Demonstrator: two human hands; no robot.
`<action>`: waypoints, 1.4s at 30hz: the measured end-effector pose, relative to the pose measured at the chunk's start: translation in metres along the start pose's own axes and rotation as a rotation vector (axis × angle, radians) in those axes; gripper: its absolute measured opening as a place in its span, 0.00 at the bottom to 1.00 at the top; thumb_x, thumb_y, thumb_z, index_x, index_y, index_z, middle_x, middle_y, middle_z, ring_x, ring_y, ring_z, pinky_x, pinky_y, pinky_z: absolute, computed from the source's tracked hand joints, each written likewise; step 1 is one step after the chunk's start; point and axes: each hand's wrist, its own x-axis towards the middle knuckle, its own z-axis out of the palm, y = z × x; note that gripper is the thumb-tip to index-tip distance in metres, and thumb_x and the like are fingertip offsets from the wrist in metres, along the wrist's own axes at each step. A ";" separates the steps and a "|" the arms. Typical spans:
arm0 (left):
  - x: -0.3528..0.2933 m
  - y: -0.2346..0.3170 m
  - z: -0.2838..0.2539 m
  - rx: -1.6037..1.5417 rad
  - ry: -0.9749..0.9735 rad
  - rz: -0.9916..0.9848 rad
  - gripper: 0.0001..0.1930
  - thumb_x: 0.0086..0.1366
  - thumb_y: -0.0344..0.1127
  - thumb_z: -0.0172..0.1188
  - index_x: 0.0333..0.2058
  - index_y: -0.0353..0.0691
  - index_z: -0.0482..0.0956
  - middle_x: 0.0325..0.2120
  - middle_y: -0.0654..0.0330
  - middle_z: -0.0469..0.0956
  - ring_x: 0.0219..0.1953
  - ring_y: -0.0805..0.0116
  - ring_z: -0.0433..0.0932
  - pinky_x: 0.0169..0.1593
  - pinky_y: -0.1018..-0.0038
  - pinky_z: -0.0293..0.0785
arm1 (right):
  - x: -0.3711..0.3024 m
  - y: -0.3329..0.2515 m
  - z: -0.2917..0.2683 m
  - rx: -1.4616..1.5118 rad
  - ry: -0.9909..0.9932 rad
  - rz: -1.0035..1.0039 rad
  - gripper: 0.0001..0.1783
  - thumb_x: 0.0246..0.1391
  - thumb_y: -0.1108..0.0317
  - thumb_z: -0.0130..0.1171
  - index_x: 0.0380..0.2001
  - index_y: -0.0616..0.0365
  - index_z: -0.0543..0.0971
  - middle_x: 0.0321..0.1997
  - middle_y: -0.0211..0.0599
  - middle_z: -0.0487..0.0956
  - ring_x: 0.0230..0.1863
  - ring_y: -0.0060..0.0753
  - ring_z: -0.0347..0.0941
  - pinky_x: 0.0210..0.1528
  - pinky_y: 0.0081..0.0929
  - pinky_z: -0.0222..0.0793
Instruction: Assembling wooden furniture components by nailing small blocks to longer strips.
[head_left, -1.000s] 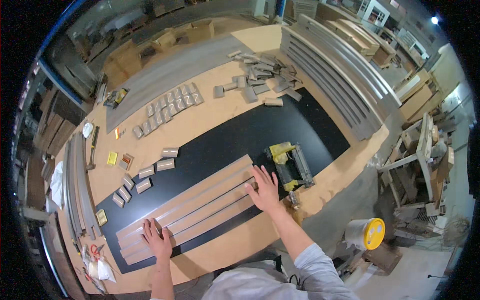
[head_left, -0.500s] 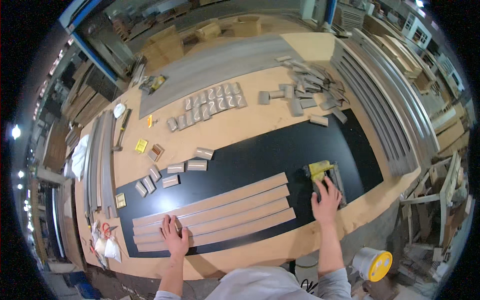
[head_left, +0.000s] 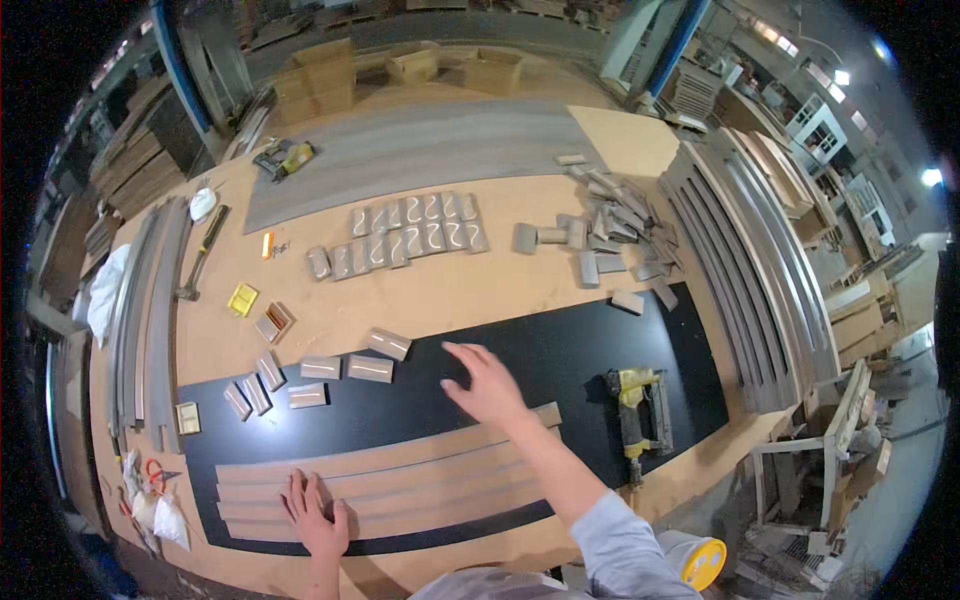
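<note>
Several long wooden strips lie side by side on a black panel. My left hand rests on their left part, fingers spread. Above the black panel my right hand reaches left, empty, with thumb and fingers apart. Nearest to it is a small grey-brown block bearing a pale line of what looks like glue. Several similar blocks lie to its left. A yellow and black nail gun lies on the panel to the right, untouched.
Farther back are rows of blocks with wavy pale lines and a heap of plain blocks. A hammer, long mouldings and scissors lie left. Slatted panels stand right; a second nail gun lies far left.
My right hand has let go of the nail gun and moved left toward the small blocks. My left hand stays on the strips. The whole view has shifted.
</note>
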 end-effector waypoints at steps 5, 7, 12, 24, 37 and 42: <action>0.009 0.006 0.007 0.006 -0.022 0.023 0.34 0.59 0.42 0.64 0.65 0.42 0.71 0.71 0.47 0.62 0.74 0.43 0.57 0.75 0.37 0.45 | 0.056 -0.013 0.040 -0.220 -0.095 0.018 0.41 0.53 0.53 0.71 0.69 0.42 0.69 0.68 0.38 0.72 0.70 0.46 0.65 0.72 0.51 0.59; 0.007 0.009 0.004 -0.001 -0.003 0.024 0.34 0.60 0.42 0.63 0.65 0.43 0.71 0.71 0.47 0.62 0.74 0.42 0.57 0.74 0.36 0.45 | 0.067 -0.014 0.048 -0.224 -0.113 0.001 0.41 0.52 0.54 0.71 0.69 0.42 0.70 0.66 0.38 0.74 0.69 0.46 0.66 0.72 0.52 0.59; 0.006 0.011 0.007 -0.011 -0.017 0.037 0.33 0.60 0.42 0.63 0.64 0.43 0.71 0.70 0.47 0.63 0.74 0.42 0.57 0.74 0.35 0.45 | 0.065 0.011 0.048 -0.068 -0.017 -0.032 0.37 0.49 0.62 0.72 0.65 0.44 0.74 0.59 0.39 0.79 0.61 0.48 0.73 0.67 0.46 0.67; 0.013 0.128 -0.001 -1.482 -0.771 -0.558 0.36 0.80 0.64 0.35 0.62 0.37 0.72 0.54 0.47 0.80 0.48 0.57 0.82 0.52 0.61 0.77 | -0.132 -0.055 -0.065 0.414 -0.138 0.058 0.37 0.49 0.71 0.69 0.65 0.52 0.74 0.56 0.36 0.82 0.59 0.38 0.77 0.65 0.37 0.71; -0.029 0.201 -0.030 -1.593 -1.325 -0.392 0.30 0.73 0.54 0.59 0.64 0.41 0.69 0.50 0.49 0.81 0.47 0.58 0.82 0.52 0.59 0.77 | -0.228 -0.062 -0.076 0.529 0.058 -0.041 0.40 0.50 0.65 0.72 0.68 0.51 0.71 0.67 0.39 0.73 0.68 0.41 0.68 0.69 0.42 0.63; -0.032 0.217 -0.021 -1.542 -1.067 -0.494 0.30 0.73 0.42 0.64 0.67 0.40 0.65 0.58 0.57 0.75 0.60 0.64 0.74 0.60 0.62 0.74 | -0.253 -0.061 -0.051 0.459 0.040 0.110 0.38 0.52 0.63 0.75 0.66 0.54 0.73 0.63 0.38 0.75 0.61 0.35 0.74 0.59 0.32 0.73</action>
